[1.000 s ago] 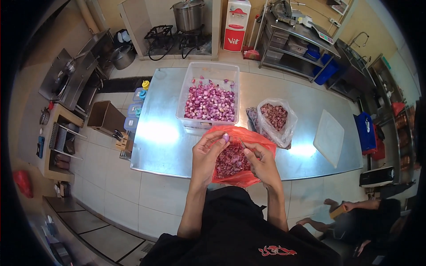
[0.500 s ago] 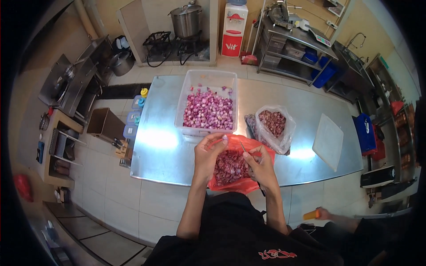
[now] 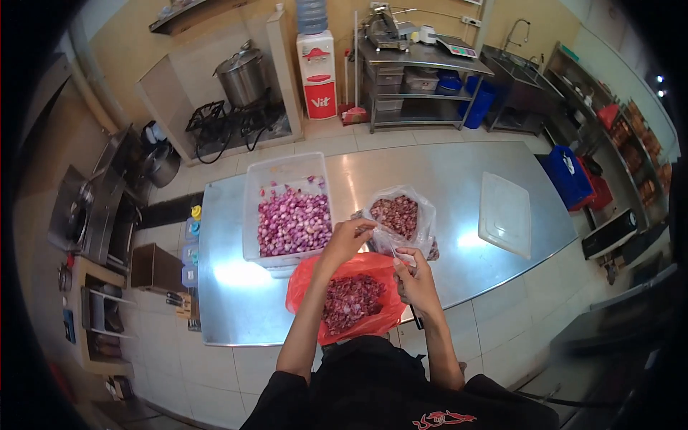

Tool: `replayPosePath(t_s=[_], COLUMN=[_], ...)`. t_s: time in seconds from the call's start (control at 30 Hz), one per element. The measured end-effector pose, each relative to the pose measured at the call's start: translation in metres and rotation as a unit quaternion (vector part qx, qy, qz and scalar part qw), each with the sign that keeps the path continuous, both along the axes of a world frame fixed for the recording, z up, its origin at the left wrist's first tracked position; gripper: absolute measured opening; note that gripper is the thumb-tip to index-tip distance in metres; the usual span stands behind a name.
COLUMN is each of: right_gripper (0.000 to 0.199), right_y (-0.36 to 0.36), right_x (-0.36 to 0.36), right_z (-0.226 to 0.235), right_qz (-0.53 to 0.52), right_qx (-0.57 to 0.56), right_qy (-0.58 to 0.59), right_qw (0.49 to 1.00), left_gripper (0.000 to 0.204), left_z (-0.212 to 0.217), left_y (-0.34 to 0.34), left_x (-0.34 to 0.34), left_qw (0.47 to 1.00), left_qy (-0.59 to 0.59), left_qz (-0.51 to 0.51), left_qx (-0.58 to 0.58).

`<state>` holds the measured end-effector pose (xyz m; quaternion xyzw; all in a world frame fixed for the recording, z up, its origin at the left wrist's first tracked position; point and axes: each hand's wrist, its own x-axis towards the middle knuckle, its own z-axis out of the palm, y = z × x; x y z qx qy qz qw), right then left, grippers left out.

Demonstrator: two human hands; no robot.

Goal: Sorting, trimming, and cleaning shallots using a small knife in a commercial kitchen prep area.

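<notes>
My left hand (image 3: 349, 240) is at the near left rim of a clear plastic bag (image 3: 424, 228) of unpeeled shallots (image 3: 395, 215). Its fingers are bent together; whether they pinch the plastic or something small is hidden. My right hand (image 3: 417, 283) is closed round a small knife (image 3: 416, 317), whose dark handle end sticks out below the palm. Under my wrists an opened red plastic bag (image 3: 301, 279) holds a heap of shallot skins (image 3: 352, 302). Beyond my left forearm, a translucent tub (image 3: 287, 168) contains many peeled purple shallots (image 3: 294, 221).
All this stands on a steel table (image 3: 236, 308). A translucent lid (image 3: 504, 215) lies at its right end. Lidded containers (image 3: 190, 254) and a knife block (image 3: 188, 304) are beside the left edge. Behind are a water dispenser (image 3: 317, 75) and a steel shelf (image 3: 423, 68).
My view has turned to the right. My left hand has gone from above the red bag to the clear bag, and the shallot seen in its fingers no longer shows. My right hand keeps the knife.
</notes>
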<state>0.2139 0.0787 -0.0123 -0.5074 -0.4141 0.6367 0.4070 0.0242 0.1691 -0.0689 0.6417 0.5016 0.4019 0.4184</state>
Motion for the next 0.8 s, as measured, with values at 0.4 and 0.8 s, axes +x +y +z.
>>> replayPosePath(t_s=[0.4, 0.8], right_gripper=[0.019, 0.022], right_y=[-0.001, 0.011], right_x=[0.055, 0.071], right_z=[-0.012, -0.006], right_qz=[-0.061, -0.066], right_qx=[0.013, 0.006], right_qy=[0.003, 0.015], right_qw=[0.998, 0.998], left_gripper=[0.024, 0.016], left_z=[-0.127, -0.114], left_y=[0.084, 0.071], left_x=[0.13, 0.131], left_qw=[0.91, 0.961], left_qy=[0.405, 0.24], left_qz=[-0.031, 0.08], left_qx=[0.087, 0.109])
